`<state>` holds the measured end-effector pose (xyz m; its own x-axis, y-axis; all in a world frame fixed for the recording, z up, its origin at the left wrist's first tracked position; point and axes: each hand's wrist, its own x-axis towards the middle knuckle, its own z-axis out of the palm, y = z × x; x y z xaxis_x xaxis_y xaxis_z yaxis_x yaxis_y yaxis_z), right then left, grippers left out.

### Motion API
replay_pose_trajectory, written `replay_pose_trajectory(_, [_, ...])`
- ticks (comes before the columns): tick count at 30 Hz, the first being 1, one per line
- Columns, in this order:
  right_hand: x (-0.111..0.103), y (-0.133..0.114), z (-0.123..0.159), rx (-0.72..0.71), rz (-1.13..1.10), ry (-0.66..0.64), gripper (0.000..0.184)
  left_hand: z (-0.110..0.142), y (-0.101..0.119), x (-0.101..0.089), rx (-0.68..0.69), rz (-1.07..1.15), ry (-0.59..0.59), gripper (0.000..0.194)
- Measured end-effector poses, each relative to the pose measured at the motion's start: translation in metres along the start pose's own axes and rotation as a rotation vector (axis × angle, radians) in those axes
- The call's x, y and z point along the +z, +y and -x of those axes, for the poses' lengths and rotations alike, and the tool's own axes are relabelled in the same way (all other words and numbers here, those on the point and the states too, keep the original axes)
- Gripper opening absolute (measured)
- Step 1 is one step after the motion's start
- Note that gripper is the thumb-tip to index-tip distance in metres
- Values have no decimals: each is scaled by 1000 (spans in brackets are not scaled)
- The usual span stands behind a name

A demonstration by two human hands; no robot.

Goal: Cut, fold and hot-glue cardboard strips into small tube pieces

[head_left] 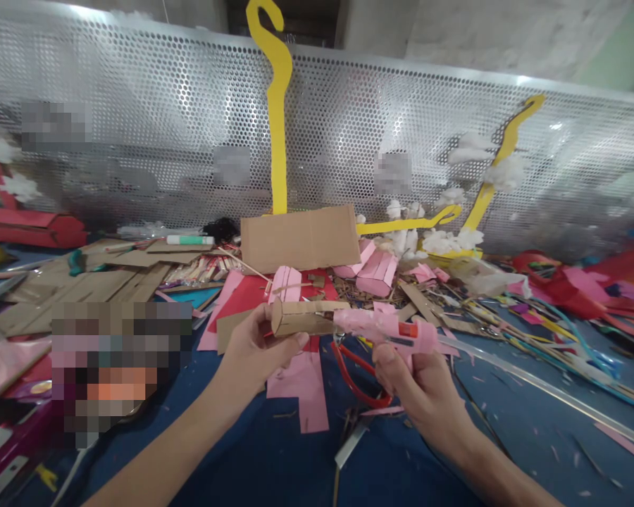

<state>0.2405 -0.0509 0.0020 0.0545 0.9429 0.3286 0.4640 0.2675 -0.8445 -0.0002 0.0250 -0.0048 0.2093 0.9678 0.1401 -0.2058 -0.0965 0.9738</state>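
Observation:
My left hand (267,345) grips a small folded cardboard box (301,320) by its left end, thumb along the near side. In my right hand (415,384) is a pink hot glue gun (373,324), pointing left. Its nozzle is at the box's right part; whether it touches the cardboard I cannot tell. A long clear stick (528,370) extends rightward from behind the gun. Below the gun lie red-handled scissors (356,384), partly hidden. Pink paper pieces (313,398) lie under and in front of the box.
A larger cardboard box (301,239) with a tall yellow hooked strip (278,141) stands behind. Cardboard sheets (106,282) lie left, and a red box (34,227) sits farther left. Scraps and sticks cover the right. A perforated metal panel (338,134) closes off the back.

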Motion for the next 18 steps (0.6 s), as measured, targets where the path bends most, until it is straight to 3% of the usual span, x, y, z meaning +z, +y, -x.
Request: replay_pose_trajectory(18, [-3,3,-1,35,58,20,64,-2,-3,-1,-23,8,40,45])
